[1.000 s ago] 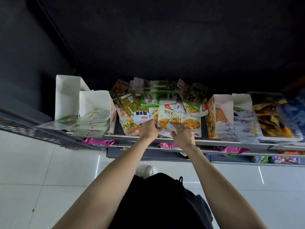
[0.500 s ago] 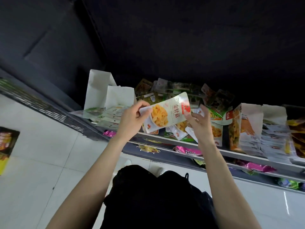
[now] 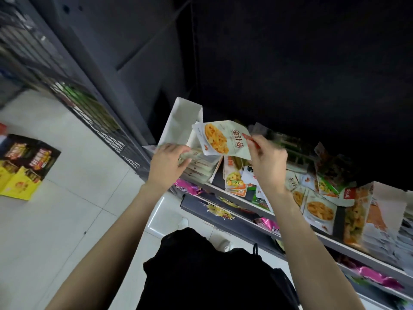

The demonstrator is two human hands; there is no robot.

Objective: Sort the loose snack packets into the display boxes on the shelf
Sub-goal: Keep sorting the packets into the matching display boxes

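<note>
Head view — right hand (image 3: 267,165) pinches packet (image 3: 224,140), fingertips motion-blurred.

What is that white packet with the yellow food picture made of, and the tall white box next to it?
The white snack packet looks like thin glossy plastic film: it bends and shines where the right hand pinches it. The tall white display box looks like matte cardboard, with flat stiff walls and folded edges.

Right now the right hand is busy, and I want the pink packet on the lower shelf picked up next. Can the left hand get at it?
Probably yes. The pink packet lies at the lower shelf's front edge, just below the left hand, with nothing covering it. But that hand's fingers rest on the stacked packets in the display box, so it must let go first.
</note>
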